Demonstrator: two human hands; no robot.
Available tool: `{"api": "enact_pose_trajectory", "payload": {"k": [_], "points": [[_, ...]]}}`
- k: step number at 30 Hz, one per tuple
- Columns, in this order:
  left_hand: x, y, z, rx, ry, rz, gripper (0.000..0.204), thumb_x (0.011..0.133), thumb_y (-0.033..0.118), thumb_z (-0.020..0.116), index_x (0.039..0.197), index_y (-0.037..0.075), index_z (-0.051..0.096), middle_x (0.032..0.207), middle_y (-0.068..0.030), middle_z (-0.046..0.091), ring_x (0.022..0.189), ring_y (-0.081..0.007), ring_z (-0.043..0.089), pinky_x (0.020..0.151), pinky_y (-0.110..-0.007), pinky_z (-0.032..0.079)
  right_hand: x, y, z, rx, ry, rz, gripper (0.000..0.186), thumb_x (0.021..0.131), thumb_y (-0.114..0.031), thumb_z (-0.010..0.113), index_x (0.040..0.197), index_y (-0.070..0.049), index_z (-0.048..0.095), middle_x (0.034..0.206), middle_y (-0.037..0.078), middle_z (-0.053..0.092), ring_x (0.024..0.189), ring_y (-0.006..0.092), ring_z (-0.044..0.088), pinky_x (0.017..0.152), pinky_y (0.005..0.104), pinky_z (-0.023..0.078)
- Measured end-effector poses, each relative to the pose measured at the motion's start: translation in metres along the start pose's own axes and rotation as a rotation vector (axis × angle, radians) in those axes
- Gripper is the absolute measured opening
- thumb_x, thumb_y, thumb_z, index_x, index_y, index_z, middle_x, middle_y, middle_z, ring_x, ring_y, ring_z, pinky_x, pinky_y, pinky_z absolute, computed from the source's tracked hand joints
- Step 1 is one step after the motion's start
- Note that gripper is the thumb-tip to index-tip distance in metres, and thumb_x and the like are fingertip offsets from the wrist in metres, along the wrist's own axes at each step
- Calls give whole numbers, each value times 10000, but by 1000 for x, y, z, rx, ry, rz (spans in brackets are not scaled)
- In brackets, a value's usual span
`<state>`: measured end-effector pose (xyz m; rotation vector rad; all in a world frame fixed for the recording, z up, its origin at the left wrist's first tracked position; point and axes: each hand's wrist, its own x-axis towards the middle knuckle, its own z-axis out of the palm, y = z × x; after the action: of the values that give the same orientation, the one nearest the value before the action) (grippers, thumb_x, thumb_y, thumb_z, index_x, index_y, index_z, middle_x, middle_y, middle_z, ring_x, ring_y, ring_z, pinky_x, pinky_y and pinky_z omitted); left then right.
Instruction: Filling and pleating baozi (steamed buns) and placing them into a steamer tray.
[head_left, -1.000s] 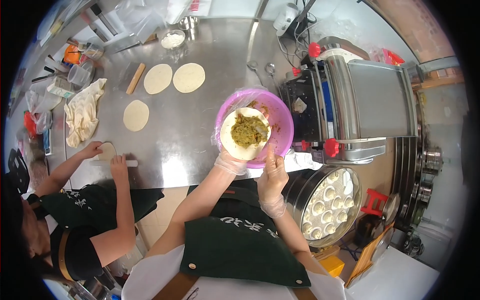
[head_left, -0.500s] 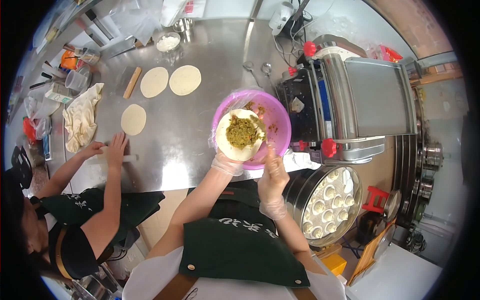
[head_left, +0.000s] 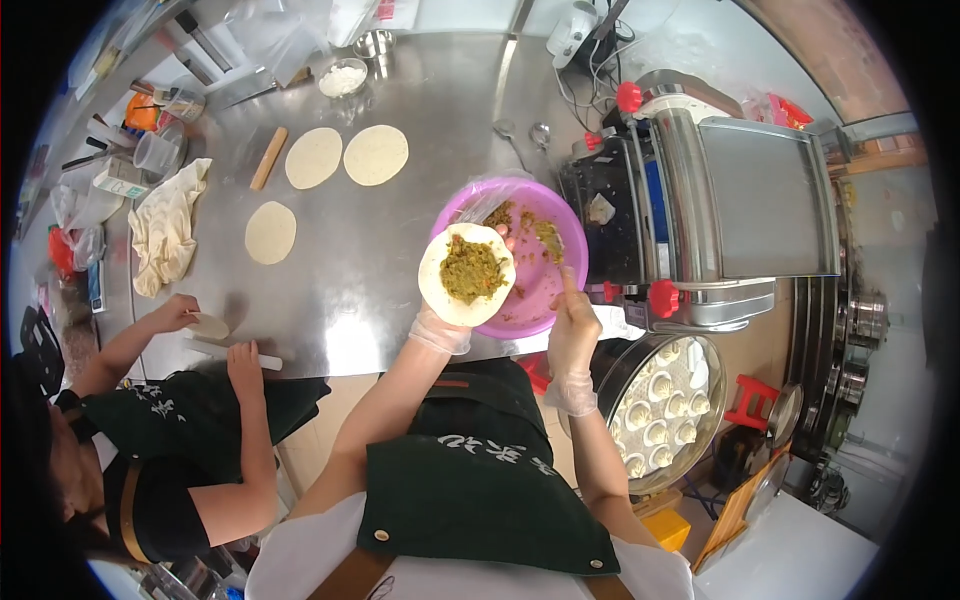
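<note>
One left grip (head_left: 440, 322) cupped around filling-topped dough round (head_left: 430, 273); right grip (head_left: 575, 328) closed on utensil (head_left: 557, 252); white-lettered green apron (head_left: 480, 500).

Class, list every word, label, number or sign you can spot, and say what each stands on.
White characters, wearer's dark green apron: visible, not transcribed.
White characters, co-worker's green apron: small, blurred.
Print, white-and-green carton: too small to read.
Red mark, white bag: too blurred to read.

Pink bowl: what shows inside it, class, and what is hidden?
Green-brown filling clings in patches inside the pink bowl. The dough round in the left hand covers part of its left side, so whatever lies behind there cannot be seen.
</note>
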<state>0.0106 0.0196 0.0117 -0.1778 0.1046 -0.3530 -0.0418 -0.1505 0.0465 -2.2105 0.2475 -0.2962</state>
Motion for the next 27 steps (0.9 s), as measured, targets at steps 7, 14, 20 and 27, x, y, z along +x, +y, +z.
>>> {"api": "enact_pose_trajectory", "payload": {"k": [7, 14, 20, 27], "points": [[-32, 41, -23, 120, 100, 163, 462, 995, 361, 423, 1323, 51, 521, 1387, -202, 507, 1272, -377, 500, 1040, -499, 456, 42, 88, 28, -575, -395, 82, 367, 796, -52, 580, 1142, -95, 695, 825, 247, 668, 794, 380, 679, 716, 432, 533], [-56, 49, -44, 70, 211, 207, 444, 959, 362, 481, 1245, 42, 593, 1313, -212, 568, 1216, -387, 535, 1003, -504, 477, 40, 100, 81, -334, -472, 146, 269, 777, -48, 535, 945, -73, 743, 839, 249, 667, 818, 406, 663, 772, 476, 534], [-59, 40, -45, 91, 205, 183, 431, 995, 342, 436, 1259, 25, 564, 1291, -195, 577, 1180, -380, 561, 978, -492, 496, 12, 90, 101, -350, -461, 24, 374, 793, -26, 559, 1132, -88, 704, 822, 233, 678, 790, 337, 689, 737, 406, 532], [-60, 52, -58, 105, 235, 187, 461, 975, 373, 449, 1268, 41, 578, 1363, -210, 525, 1221, -398, 528, 1034, -502, 456, 15, 87, 98, 132, -600, 433, 295, 872, -77, 572, 1132, -65, 710, 716, 99, 698, 619, 163, 624, 595, 305, 488]]}}
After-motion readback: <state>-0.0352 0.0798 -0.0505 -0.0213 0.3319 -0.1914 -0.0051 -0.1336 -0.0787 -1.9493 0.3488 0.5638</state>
